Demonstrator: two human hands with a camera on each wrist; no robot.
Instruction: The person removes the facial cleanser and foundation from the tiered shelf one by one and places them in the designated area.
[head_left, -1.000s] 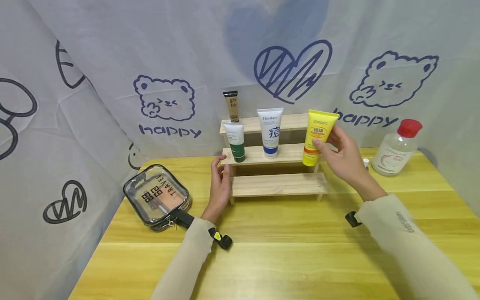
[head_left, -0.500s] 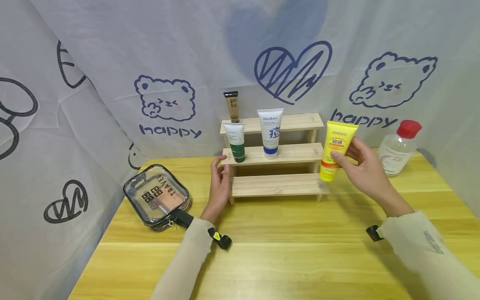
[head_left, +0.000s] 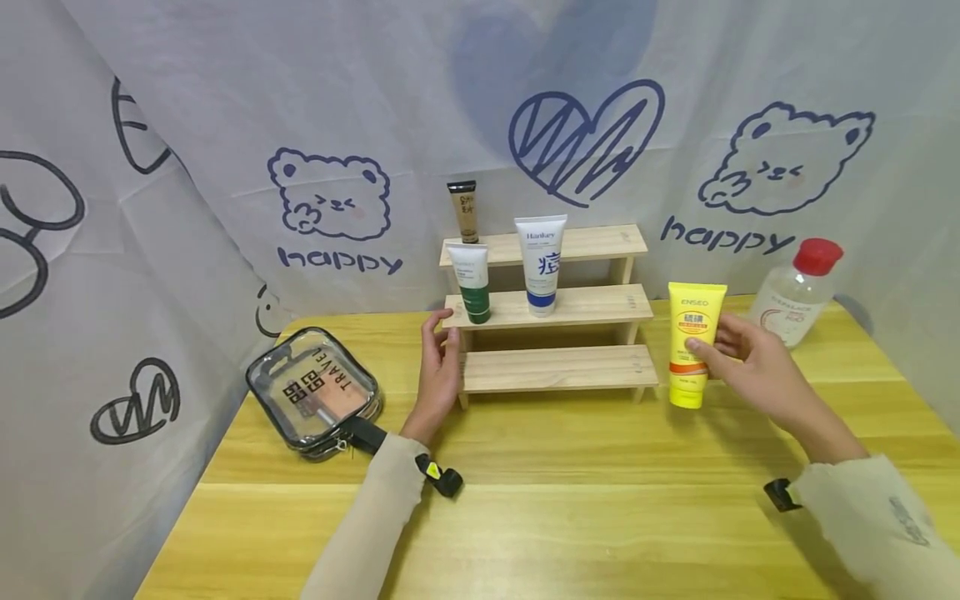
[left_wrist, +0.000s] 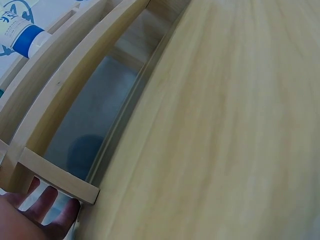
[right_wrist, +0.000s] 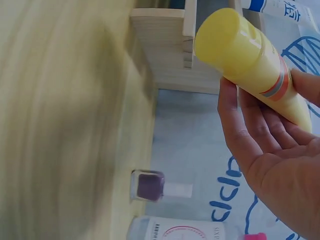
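My right hand [head_left: 761, 367] grips a yellow squeeze tube [head_left: 696, 312] with a red-orange band, thumb on its front and fingers behind. The tube stands cap-down in the air, just right of a three-tier wooden display stand [head_left: 555, 371]. In the right wrist view its yellow cap [right_wrist: 220, 40] faces the camera. My left hand [head_left: 437, 379] rests against the stand's left end, and the left wrist view has its fingertips [left_wrist: 67, 215] beside a wooden leg. On the middle tier stand a white-and-green tube [head_left: 470, 279] and a white-and-blue tube [head_left: 541, 262].
A tan tube with a black end [head_left: 466, 212] stands on the top tier. Left of the stand lies a clear travel pouch [head_left: 315, 392]. A clear bottle with a red cap [head_left: 787, 304] is at the back right, near a nail polish bottle [right_wrist: 150, 186]. A printed curtain [head_left: 420, 100] hangs behind.
My right hand has carried the yellow tube right, down and away from the middle tier, past the stand's right end. My left hand stays at the stand's left end.
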